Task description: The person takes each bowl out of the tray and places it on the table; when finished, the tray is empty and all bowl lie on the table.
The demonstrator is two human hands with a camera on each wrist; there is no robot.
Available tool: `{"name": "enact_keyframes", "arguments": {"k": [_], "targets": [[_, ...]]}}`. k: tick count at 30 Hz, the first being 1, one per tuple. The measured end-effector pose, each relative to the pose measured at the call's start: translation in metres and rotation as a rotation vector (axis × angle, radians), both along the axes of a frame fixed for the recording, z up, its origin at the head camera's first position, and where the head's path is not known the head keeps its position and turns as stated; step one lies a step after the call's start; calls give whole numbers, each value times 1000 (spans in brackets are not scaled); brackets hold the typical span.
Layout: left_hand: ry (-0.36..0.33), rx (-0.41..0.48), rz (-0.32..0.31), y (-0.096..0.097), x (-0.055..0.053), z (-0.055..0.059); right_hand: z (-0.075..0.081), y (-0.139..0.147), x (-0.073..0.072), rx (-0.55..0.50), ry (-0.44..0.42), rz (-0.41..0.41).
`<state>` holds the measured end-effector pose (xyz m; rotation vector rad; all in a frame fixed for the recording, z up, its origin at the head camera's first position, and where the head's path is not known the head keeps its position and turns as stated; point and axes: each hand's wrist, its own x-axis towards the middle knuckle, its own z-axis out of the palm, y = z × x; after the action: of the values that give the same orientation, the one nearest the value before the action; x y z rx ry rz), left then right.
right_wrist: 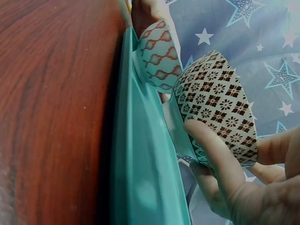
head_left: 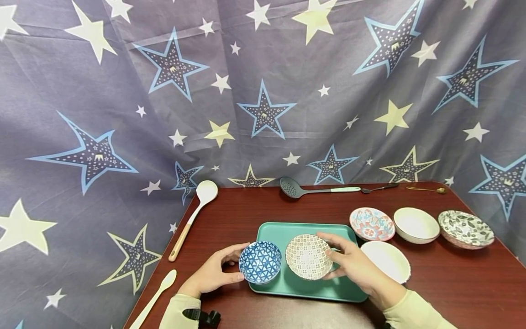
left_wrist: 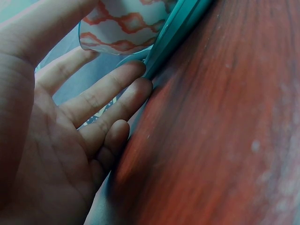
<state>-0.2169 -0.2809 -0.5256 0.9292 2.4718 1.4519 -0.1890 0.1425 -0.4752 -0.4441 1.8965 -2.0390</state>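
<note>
Blue-triangle bowl (head_left: 260, 262) and brown-patterned bowl (head_left: 309, 257) are side by side over the green tray (head_left: 304, 291). The left hand (head_left: 215, 270) pinches the first, the right hand (head_left: 355, 265) grips the second, maybe so neither tips

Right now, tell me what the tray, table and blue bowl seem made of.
Tray: likely plastic, satin; even green colour, soft highlight.
Table: wood or wood-look laminate, semi-gloss; streaky grain, pale glare.
Blue bowl: probably glazed ceramic, smooth; crisp pattern, thin rim; melamine possible.
</note>
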Motion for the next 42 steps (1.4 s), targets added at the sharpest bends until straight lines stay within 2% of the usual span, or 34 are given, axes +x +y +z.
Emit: {"name": "enact_keyframes", "arguments": {"k": [8, 14, 21, 29, 42], "targets": [[-7, 1, 3, 0, 0, 0, 10, 11, 3, 9, 12, -29], [18, 7, -11, 0, -1, -1, 17, 20, 4, -11, 26, -55], [13, -3, 2, -1, -1, -2, 24, 29, 3, -56, 56, -70], [13, -1, 0, -1, -1, -2, 33, 41, 5, -9, 99, -125], [19, -6, -3, -2, -2, -3, 42, 62, 5, -36, 157, -139]]}}
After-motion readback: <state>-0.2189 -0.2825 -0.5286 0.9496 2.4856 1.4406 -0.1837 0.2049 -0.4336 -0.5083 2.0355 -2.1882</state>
